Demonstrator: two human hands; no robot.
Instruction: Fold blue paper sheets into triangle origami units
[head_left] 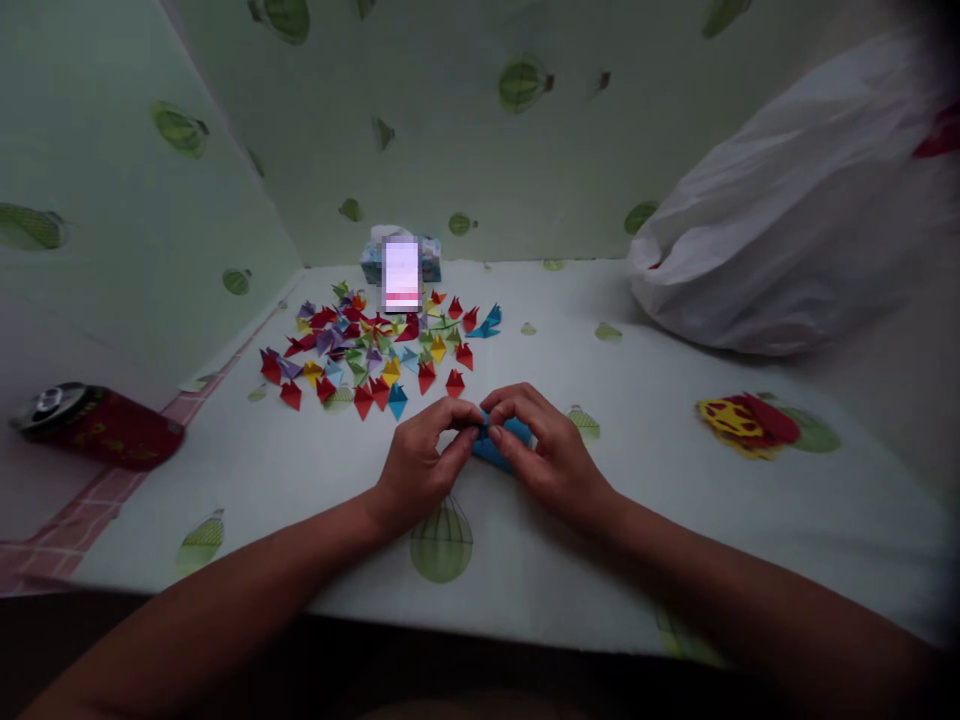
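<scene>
Blue paper (501, 443) is pinched by left hand (420, 462) and right hand (541, 450), just before the folded-paper pile (375, 350) on table (637, 520).

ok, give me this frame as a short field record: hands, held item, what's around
left hand: pinching the blue paper, fingers closed on its left end
right hand: pinching the same paper from the right
blue paper: partly folded, low over the table
table: white cover with green balloon print
folded paper pieces: many-coloured pile beyond the hands
can: red, lying on its side, far left
plastic bag: white, right rear
paper stack: red and yellow, right
</scene>
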